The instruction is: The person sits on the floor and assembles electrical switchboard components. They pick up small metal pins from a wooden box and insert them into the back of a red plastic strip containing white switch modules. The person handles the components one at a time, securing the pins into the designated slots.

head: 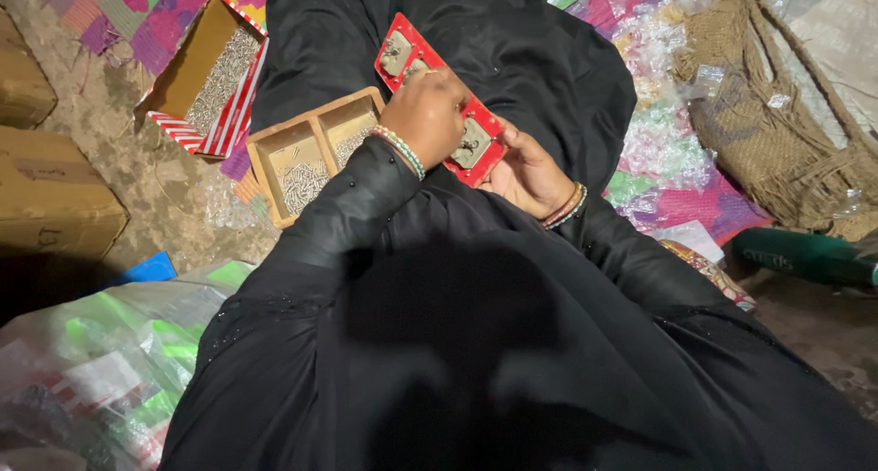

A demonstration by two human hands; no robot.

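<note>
Over the lap, the right hand [529, 174] supported a red card [439, 96] from beneath, fingers curled on its lower end. The left hand [425, 114] pressed down on the card's middle, fingers closed over it. Left of the card lay a wooden tray [311, 155] of small metal parts; farther off stood a striped box [208, 73].

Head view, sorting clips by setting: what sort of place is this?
Probably a home floor workspace for hand assembly or packing: small metal parts in a wooden tray and striped box, a red card, cartons.
</note>
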